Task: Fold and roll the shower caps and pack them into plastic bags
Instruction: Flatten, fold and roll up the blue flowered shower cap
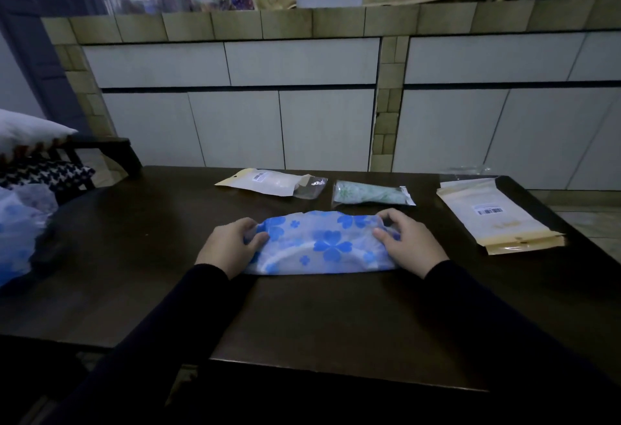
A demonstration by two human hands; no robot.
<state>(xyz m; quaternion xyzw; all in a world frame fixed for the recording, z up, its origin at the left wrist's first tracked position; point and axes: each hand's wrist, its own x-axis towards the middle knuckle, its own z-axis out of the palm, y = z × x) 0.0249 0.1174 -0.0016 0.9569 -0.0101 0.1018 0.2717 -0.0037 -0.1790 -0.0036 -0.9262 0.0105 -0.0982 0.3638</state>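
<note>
A blue shower cap [319,243] with a darker blue flower print lies folded into a long band on the dark wooden table [336,317]. My left hand [232,244] grips its left end and my right hand [408,243] grips its right end, thumbs on top. Behind it lies a clear plastic bag [373,193] holding a rolled green shower cap. To its left is a white and clear pouch [272,182] with a barcode label. A stack of pouches [497,216] lies at the right.
More blue shower caps [20,223] are piled at the left edge, beside a chair with a checked cushion [43,176]. A tiled counter with white cabinet doors [302,105] stands behind the table.
</note>
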